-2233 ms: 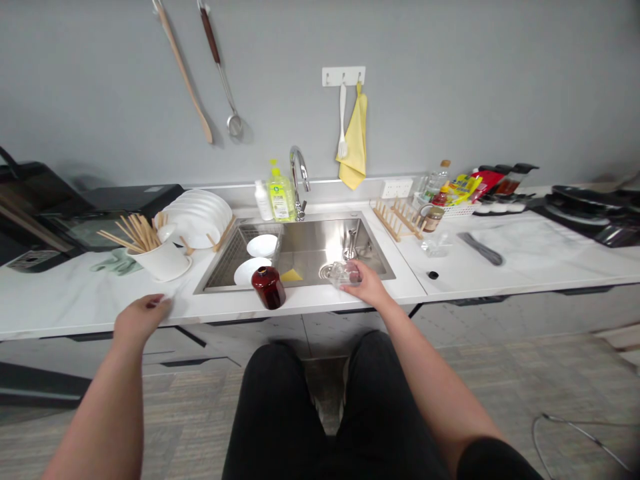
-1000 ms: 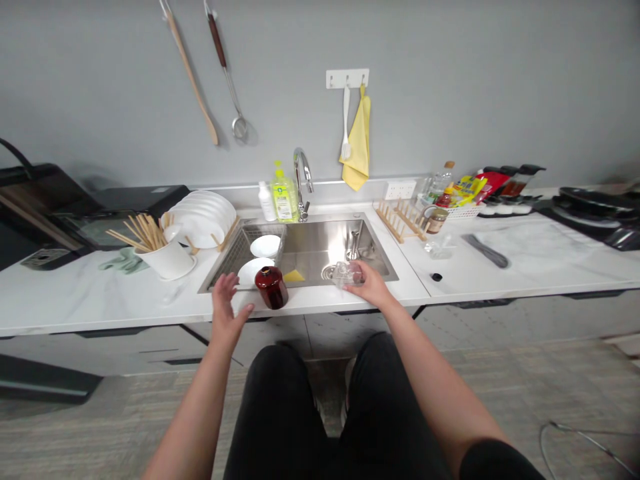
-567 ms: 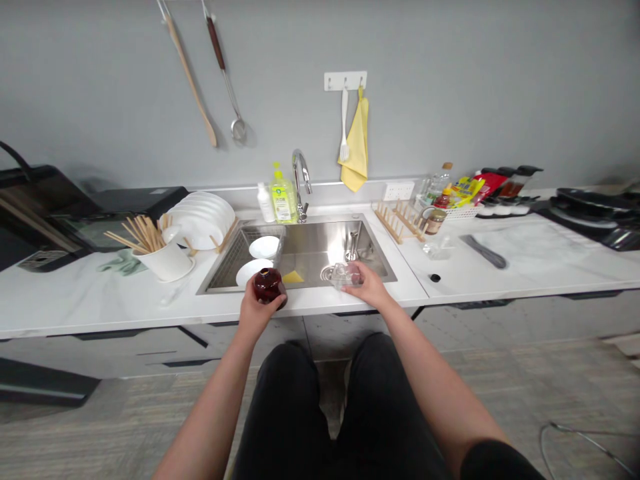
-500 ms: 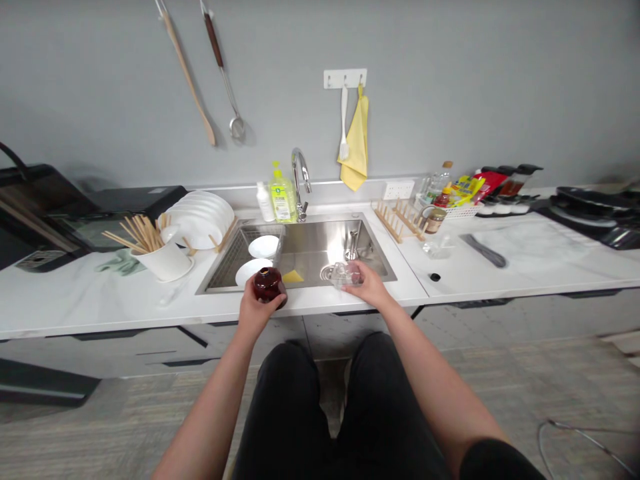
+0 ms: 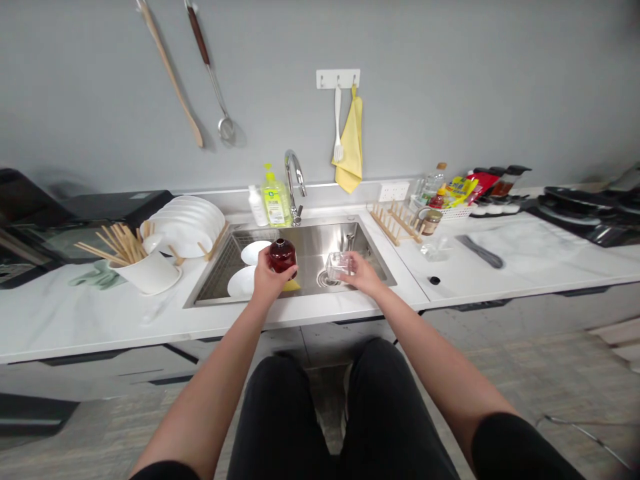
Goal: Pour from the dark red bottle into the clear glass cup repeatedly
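My left hand (image 5: 267, 281) is closed round a dark red round bottle (image 5: 283, 255) and holds it up over the steel sink (image 5: 373, 250). My right hand (image 5: 362, 275) grips a clear glass (image 5: 339, 265) above the sink's drain, to the right of the bottle. A yellow sponge (image 5: 292, 286) lies in the basin just under the bottle. Two white dishes (image 5: 254, 252) sit on the wire rack in the left half of the sink.
A curved tap (image 5: 293, 176) and a soap bottle (image 5: 274, 199) stand behind the sink. White plates (image 5: 187, 222) and a white holder of chopsticks (image 5: 143, 270) sit left; a wooden rack (image 5: 397, 222), jars and a black lid (image 5: 433, 280) sit right.
My left hand came in from the left, closed on the red bottle at the counter's front edge and lifted it over the sink. My right hand moved the glass further over the basin.
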Demonstrator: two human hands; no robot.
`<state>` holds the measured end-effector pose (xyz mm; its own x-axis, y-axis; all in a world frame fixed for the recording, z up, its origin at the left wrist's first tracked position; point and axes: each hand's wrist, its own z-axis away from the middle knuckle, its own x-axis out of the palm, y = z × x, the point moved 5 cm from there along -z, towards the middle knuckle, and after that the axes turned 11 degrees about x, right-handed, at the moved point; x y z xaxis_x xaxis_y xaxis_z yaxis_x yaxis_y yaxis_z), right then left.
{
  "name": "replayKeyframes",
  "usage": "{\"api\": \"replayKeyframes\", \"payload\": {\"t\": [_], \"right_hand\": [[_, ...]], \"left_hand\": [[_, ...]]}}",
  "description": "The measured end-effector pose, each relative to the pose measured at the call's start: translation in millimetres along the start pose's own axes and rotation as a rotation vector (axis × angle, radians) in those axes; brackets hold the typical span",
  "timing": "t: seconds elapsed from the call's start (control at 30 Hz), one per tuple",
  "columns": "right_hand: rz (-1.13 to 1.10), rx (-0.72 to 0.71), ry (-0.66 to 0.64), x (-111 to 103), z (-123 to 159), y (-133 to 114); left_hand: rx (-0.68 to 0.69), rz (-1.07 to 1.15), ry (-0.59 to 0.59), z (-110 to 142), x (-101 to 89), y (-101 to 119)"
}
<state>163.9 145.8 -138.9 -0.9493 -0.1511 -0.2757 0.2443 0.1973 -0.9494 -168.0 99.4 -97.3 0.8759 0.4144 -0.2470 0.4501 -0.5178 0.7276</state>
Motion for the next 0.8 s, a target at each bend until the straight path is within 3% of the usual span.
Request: {"api": "replayKeyframes", "payload": {"t": [0.17,0.37,0.8], "right_hand": [[0.048,-0.046,-0.045,9,-54,6],[0.127,0.014,-0.066,24,-96,34],[0.133,-0.031,-0.214,28,-78,26]], "left_hand": [[0.0,0.007,-0.057,-24,35.0,-33],[0.025,-0.144,-0.133,-29,41.3,-62],[0.106,-0.308,-0.28,-25,50.4,-56]]}}
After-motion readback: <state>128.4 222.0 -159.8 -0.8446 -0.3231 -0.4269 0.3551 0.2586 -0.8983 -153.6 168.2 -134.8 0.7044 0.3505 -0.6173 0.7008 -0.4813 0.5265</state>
